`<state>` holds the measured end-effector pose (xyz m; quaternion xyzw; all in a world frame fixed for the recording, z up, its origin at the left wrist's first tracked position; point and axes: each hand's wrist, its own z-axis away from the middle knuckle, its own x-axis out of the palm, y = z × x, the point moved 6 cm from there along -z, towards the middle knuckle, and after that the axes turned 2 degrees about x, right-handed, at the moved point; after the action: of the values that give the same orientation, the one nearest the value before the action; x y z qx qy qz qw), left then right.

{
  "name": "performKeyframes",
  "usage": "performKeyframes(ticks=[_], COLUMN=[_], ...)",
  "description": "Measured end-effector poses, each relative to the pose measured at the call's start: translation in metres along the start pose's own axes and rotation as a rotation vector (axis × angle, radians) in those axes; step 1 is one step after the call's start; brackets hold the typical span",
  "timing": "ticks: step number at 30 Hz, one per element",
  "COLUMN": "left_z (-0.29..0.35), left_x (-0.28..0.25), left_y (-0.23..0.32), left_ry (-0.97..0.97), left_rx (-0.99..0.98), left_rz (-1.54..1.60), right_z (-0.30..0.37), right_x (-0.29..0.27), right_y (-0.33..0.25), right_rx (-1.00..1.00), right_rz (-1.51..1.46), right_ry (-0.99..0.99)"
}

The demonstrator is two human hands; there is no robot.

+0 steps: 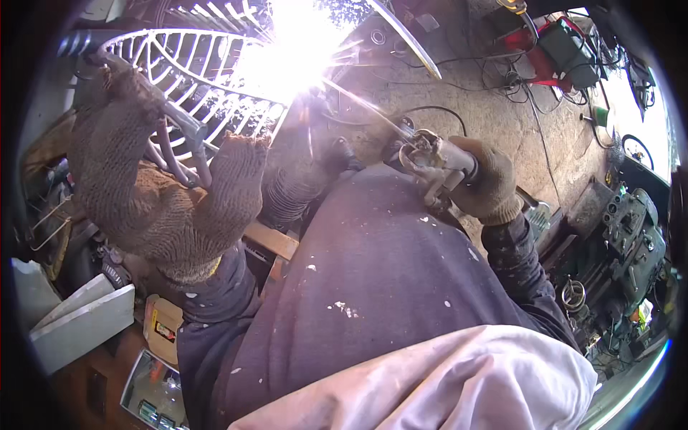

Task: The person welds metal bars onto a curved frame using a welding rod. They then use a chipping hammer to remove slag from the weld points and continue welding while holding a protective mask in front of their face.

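My right hand [489, 179], in a brown knitted glove, is wrapped round a welding electrode holder [451, 159]. A thin welding rod [365, 106] runs from its jaws up and left to a blinding white arc, which hides the rod's tip. My left hand [165, 208], gloved alike, curls round a grey metal tool [188, 130] with curved brownish handles, which looks like pliers. Just beyond it lies a curved metal grille [179, 75] of many thin bars inside a bent rim. The arc burns at the grille's right side, and glare covers the metal there.
Cables cross the brown floor [444, 100] towards a green and red machine [566, 54] at the far right. A green machine with a handwheel [573, 294] stands on the right. White boards [82, 319] and an open cardboard box [163, 328] are at lower left. A curved metal strip [408, 39] juts in from the top.
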<state>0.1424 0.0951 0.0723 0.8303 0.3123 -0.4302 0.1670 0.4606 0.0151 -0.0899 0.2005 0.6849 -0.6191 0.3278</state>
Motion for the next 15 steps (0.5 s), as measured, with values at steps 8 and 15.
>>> performKeyframes(ticks=[8, 15], left_z=[0.0, 0.001], left_x=[-0.001, -0.003], left_y=[0.001, 0.001], left_ry=[0.026, 0.025], left_rx=[-0.029, -0.036], left_rz=[-0.008, -0.022], right_z=[0.001, -0.008], right_x=[0.002, -0.004], right_y=[-0.002, -0.012], right_rx=[-0.134, -0.165], right_rz=[0.082, -0.057], right_ry=[0.002, -0.078])
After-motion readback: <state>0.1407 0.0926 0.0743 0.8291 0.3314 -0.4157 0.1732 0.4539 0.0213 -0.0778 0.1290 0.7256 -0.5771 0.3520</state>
